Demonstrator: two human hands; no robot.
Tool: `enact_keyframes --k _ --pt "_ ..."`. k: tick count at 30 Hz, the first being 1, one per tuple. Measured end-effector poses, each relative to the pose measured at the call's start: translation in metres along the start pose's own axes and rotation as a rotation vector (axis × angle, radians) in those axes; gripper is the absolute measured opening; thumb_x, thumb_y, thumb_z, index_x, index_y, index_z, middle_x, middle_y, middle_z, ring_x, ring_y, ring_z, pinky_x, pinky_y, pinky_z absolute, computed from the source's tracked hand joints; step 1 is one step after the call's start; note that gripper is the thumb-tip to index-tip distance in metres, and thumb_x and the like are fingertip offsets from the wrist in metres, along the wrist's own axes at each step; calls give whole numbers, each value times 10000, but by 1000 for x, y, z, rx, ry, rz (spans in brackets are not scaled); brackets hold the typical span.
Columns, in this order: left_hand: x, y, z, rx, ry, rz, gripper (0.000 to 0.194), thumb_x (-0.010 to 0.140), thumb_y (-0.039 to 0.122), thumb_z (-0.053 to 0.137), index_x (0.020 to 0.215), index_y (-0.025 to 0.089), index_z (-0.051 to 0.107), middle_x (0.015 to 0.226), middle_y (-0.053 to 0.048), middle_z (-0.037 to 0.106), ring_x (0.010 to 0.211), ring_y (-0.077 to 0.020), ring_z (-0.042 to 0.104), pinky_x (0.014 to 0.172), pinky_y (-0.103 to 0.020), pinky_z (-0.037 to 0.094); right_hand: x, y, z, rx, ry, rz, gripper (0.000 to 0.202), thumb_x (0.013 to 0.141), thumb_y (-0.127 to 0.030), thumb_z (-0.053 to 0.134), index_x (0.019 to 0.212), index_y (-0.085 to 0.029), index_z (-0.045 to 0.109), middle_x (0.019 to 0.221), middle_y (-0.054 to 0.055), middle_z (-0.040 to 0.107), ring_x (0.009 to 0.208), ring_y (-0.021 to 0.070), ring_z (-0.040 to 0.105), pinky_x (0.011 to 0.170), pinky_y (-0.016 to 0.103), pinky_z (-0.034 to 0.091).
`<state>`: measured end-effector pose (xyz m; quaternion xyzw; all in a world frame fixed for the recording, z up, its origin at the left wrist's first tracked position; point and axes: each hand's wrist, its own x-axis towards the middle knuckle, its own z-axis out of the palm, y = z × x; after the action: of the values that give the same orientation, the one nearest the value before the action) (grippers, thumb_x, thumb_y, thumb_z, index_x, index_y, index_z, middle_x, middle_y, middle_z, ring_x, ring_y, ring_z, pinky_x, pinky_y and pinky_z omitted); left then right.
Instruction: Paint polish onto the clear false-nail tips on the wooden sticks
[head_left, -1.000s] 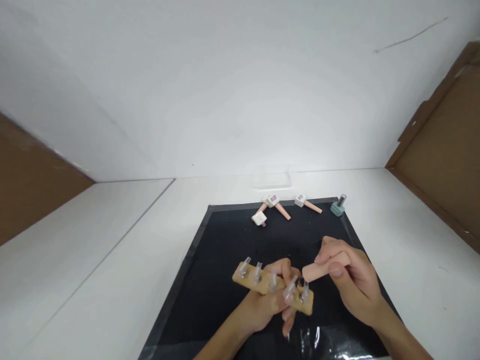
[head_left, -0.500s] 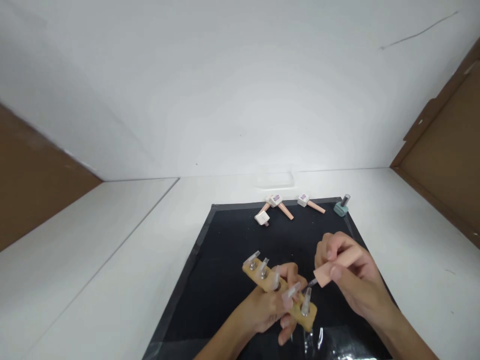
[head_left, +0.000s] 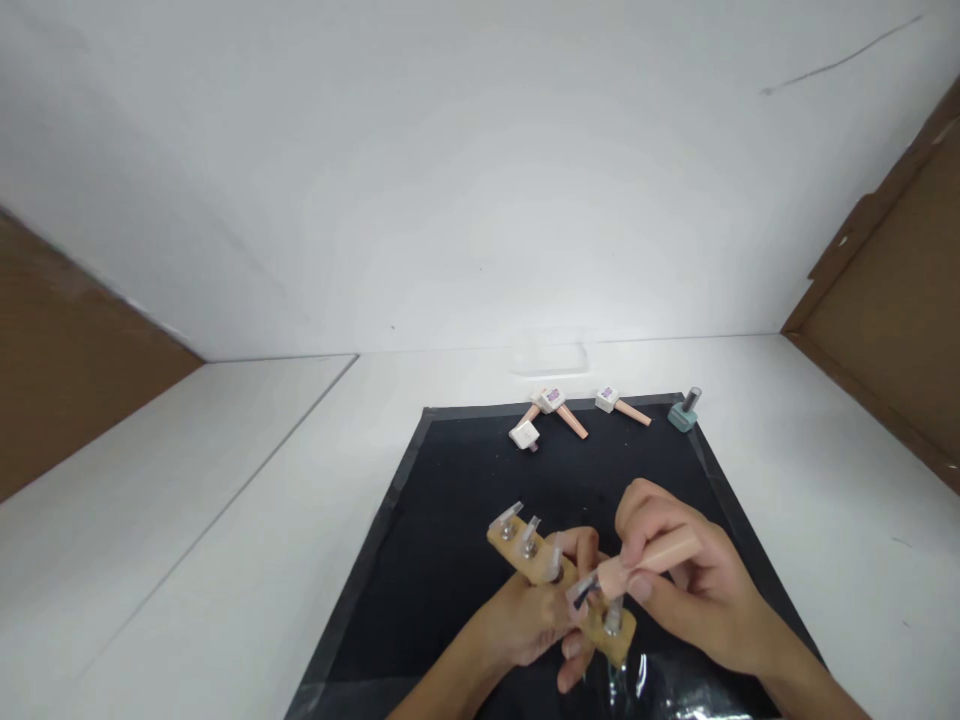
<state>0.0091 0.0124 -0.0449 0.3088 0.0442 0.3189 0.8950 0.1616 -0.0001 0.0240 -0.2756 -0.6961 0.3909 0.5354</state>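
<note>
My left hand (head_left: pixel 529 615) is wrapped round a tan bar-shaped stand (head_left: pixel 531 562) that carries several clear nail tips (head_left: pixel 529 532) on metal studs. The stand slants down to the right above a black mat. In my right hand (head_left: pixel 701 580) is a pink-handled brush (head_left: pixel 660 556), pinched between thumb and fingers. Its dark bristles lie at the fourth nail tip (head_left: pixel 576 598), close to my left fingers. The brush handle partly covers the last tip at the stand's right end.
White bottles with pink caps (head_left: pixel 553 400) lie at the back of the black mat (head_left: pixel 442 480). A green bottle with a grey cap (head_left: pixel 683 416) stands at its back right corner. Behind is a clear tray (head_left: pixel 555 372). Cardboard panels (head_left: pixel 892 280) flank both sides.
My right hand has moved left with the brush, and the bristles went from between the last two tips onto the fourth one. My left hand and the stand have barely moved.
</note>
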Motion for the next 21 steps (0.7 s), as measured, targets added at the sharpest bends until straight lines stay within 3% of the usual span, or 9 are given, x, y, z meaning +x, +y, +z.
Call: enact_keyframes --k 6,14,21 --pt "-2 -1 0 -10 10 -2 455 678 359 778 638 176 364 524 72 508 314 3 351 288 -110 408 4 -8 -3 -81 -14 -4 93 820 -154 622 783 -226 577 667 7 569 605 150 532 496 255 434" --pt "-2 0 -2 -33 -25 14 407 706 318 762 655 168 387 563 69 503 333 11 364 307 -102 433 1 -4 -6 -83 -34 10 234 687 -22 563 798 -228 564 699 -8 512 619 139 506 527 245 419" --pt "-4 -1 -4 -68 -51 14 392 710 282 762 657 162 392 604 56 534 351 12 398 321 -102 460 -1 -3 -10 -84 -43 12 226 703 -24 546 789 -233 557 704 -2 512 632 154 492 533 260 401"
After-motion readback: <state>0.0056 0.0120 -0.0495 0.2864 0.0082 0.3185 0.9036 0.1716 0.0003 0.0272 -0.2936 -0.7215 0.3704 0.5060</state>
